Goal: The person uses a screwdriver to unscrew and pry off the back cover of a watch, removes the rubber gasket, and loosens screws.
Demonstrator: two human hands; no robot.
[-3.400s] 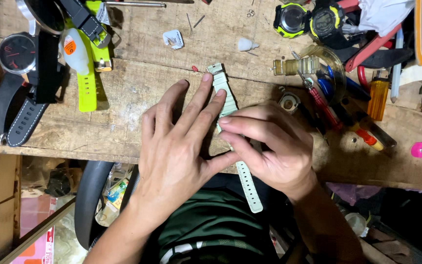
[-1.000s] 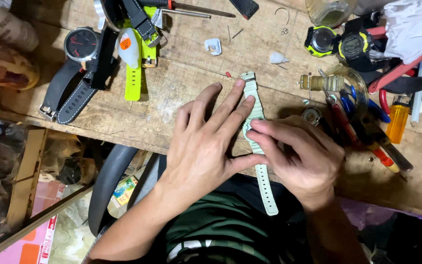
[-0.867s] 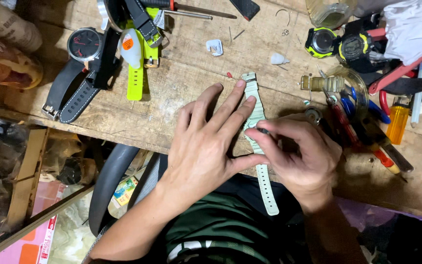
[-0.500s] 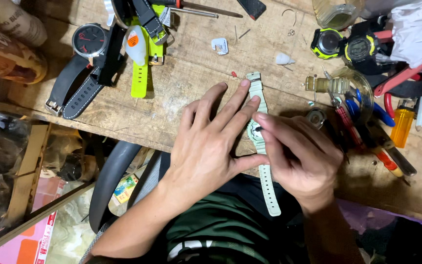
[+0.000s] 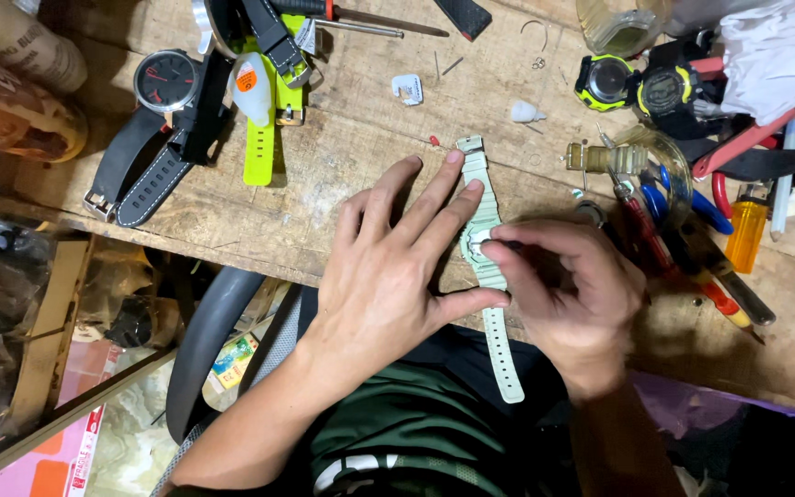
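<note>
At the near edge of the wooden workbench [image 5: 342, 202], the fingers of the left hand [image 5: 388, 267] lie spread and flat, pressing a pale green watch [image 5: 488, 267] down against the wood; the index and middle fingertips rest along its upper strap and the thumb hooks under the case from below. The right hand [image 5: 568, 294] is curled, its thumb and forefinger pinched together on the watch case, though whatever sits between them is too small to make out. The lower strap hangs past the bench edge over a dark green shirt [image 5: 416, 433].

Close on the right, a clutter of pliers and screwdrivers [image 5: 683, 248] with red, blue and orange handles crowds the right hand, and a clear glass jar [image 5: 646, 156] lies tipped beside them. Farther up sit two black-and-yellow digital watches [image 5: 637, 87]. To the left, well apart, lie a black watch with a leather strap [image 5: 154, 129], a lime green strap [image 5: 259, 152] and a small white glue bottle [image 5: 250, 83]. A long screwdriver [image 5: 361, 18] rests along the top edge.
</note>
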